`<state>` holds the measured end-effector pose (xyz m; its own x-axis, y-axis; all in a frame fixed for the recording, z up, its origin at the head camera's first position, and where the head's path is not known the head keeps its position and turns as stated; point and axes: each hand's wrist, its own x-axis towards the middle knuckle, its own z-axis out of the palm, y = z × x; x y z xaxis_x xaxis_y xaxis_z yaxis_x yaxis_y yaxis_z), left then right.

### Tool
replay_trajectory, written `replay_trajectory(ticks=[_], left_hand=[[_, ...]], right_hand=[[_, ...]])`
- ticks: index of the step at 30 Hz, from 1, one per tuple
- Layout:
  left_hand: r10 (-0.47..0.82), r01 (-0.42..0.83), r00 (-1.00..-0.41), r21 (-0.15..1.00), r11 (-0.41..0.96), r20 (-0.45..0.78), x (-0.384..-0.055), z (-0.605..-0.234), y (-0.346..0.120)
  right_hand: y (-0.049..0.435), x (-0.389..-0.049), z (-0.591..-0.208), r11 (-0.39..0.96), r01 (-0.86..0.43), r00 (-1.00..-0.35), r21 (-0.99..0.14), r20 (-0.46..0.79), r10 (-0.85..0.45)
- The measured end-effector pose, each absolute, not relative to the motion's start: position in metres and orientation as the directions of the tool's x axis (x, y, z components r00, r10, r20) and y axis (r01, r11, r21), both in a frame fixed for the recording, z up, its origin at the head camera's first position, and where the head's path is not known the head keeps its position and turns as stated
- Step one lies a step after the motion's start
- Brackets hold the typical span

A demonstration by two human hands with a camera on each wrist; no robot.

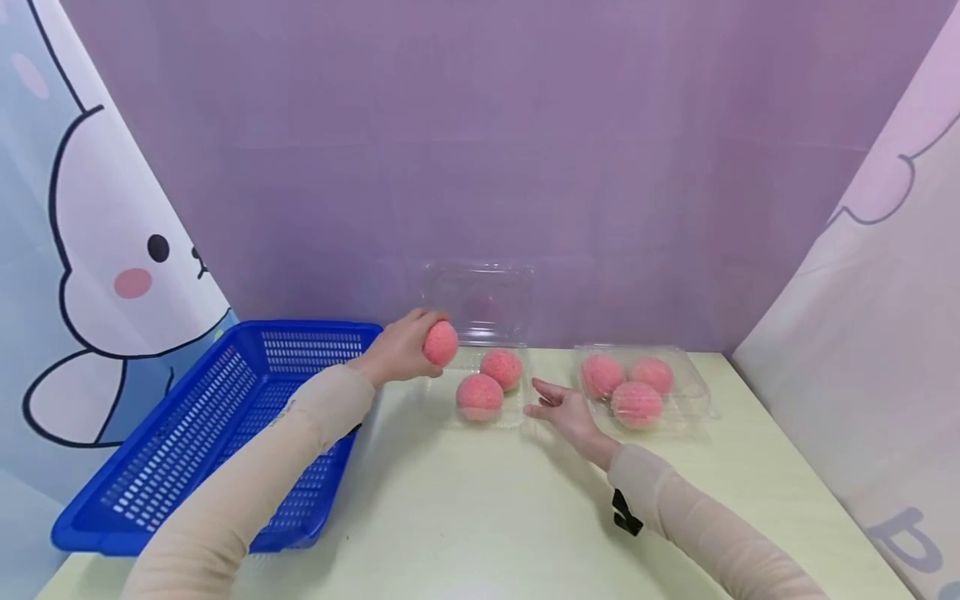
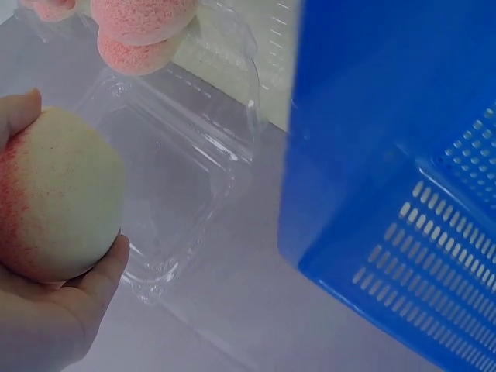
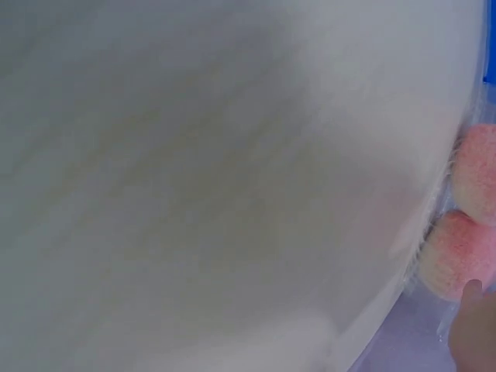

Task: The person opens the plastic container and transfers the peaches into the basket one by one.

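Note:
My left hand grips a pink peach above the left side of an open clear clamshell box. In the left wrist view this peach shows a pale side and a red-speckled side. Two more peaches, a front one and a rear one, sit in the box, whose lid stands raised at the back. Beside the box's right edge is my right hand, fingers extended and holding nothing. Only a fingertip and part of that hand show in the right wrist view.
To the left stands a blue perforated basket, partly behind my left arm. Right of my right hand, a second clear box holds three peaches under its lid. A purple backdrop rises behind the pale table.

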<state>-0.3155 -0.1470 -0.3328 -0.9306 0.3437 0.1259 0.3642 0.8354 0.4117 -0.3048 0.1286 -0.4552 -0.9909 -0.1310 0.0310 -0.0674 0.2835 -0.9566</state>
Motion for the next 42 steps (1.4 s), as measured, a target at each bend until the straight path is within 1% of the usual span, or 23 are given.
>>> replay_trajectory(ticks=[4,10,22,28,35,38,42], left_hand=[[0.343,0.368,-0.929,0.412,0.833,0.138,-0.312,-0.331,-0.153],[0.337,0.365,-0.931,0.421,0.830,0.142,-0.311,-0.336,-0.159],[0.329,0.353,-0.935,0.429,0.832,0.132,-0.308,-0.339,-0.167],[0.322,0.355,-0.935,0.414,0.838,0.150,-0.305,-0.337,-0.176],[0.299,0.341,-0.940,0.422,0.840,0.165,-0.301,-0.339,-0.188],[0.287,0.332,-0.943,0.421,0.844,0.167,-0.298,-0.340,-0.192],[0.272,0.318,-0.948,0.419,0.850,0.167,-0.297,-0.340,-0.199]], right_hand=[[0.130,-0.303,-0.458,0.275,-0.067,-0.984,-0.959,0.017,-0.178],[0.127,-0.305,-0.466,0.269,-0.109,-0.969,-0.957,0.043,-0.242],[0.127,-0.307,-0.475,0.241,-0.132,-0.973,-0.962,0.078,-0.219],[0.125,-0.307,-0.473,0.251,-0.122,-0.976,-0.960,0.070,-0.206],[0.124,-0.307,-0.468,0.219,-0.124,-0.976,-0.968,0.079,-0.205],[0.123,-0.307,-0.464,0.237,-0.120,-0.980,-0.964,0.077,-0.183],[0.123,-0.309,-0.463,0.288,-0.123,-0.980,-0.950,0.071,-0.187]])
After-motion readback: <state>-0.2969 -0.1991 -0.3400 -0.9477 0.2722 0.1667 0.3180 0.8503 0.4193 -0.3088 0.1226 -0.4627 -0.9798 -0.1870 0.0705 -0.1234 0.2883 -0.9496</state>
